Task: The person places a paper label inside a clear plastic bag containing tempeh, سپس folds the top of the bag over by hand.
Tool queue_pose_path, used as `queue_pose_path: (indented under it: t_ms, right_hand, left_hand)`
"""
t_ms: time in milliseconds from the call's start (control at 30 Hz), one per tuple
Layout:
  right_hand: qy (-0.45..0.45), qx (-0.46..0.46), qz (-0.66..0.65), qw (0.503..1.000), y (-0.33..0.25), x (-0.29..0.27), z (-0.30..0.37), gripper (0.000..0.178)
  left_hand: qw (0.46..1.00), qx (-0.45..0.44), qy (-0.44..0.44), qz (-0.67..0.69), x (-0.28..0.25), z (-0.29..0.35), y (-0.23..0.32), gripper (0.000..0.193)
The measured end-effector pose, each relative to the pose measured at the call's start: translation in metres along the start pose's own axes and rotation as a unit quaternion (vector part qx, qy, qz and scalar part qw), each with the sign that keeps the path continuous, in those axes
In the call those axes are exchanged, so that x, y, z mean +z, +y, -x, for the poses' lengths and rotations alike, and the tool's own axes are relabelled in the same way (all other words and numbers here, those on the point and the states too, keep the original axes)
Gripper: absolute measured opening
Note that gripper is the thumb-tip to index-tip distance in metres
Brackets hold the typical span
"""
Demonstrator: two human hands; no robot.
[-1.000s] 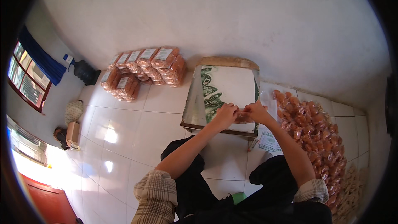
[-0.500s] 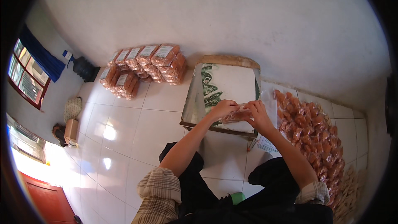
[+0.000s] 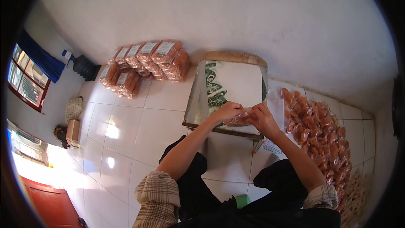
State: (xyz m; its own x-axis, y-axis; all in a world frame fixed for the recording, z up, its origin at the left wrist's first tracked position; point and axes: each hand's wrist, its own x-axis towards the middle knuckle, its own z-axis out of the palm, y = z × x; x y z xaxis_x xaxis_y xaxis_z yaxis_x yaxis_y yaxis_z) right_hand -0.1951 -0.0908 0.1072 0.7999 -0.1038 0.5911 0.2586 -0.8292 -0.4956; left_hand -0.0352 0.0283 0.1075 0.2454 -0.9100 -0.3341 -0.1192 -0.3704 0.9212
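A clear plastic bag [image 3: 238, 120] with reddish-orange contents lies at the near edge of a low table [image 3: 240, 82] with a white and green-patterned top. My left hand [image 3: 228, 112] pinches the bag's upper edge on its left side. Close beside it, my right hand [image 3: 263, 119] grips the same edge, fingers bent over the plastic. Both hands partly cover the bag, so its full shape is hidden. Flat clear plastic bags [image 3: 276, 107] lie just right of the table.
Stacked, labelled packs [image 3: 162, 61] of orange-brown goods stand along the wall at the back left. Many small filled bags [image 3: 318, 133] heap on the tiled floor at right. A water jug [image 3: 86, 67], a cardboard box [image 3: 73, 130] and a red door [image 3: 52, 202] are at left.
My hands have drawn slightly closer together along the bag's upper edge. The whole view has shifted a little; the stacks and heap stay put.
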Motion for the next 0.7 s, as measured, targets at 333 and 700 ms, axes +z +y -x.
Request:
queue_pose_path:
  t_ms: [333,700]
  right_hand:
    - [-0.033,0.105,-0.020,0.994,-0.004,-0.001,-0.002,0.022]
    - [0.005,0.065,-0.005,0.998,-0.010,0.005,0.002,0.017]
  left_hand:
    - [1.000,-0.019,-0.006,-0.014,0.006,0.003,0.013,0.024]
    - [0.989,-0.028,0.027,-0.143,0.006,0.000,0.009,0.020]
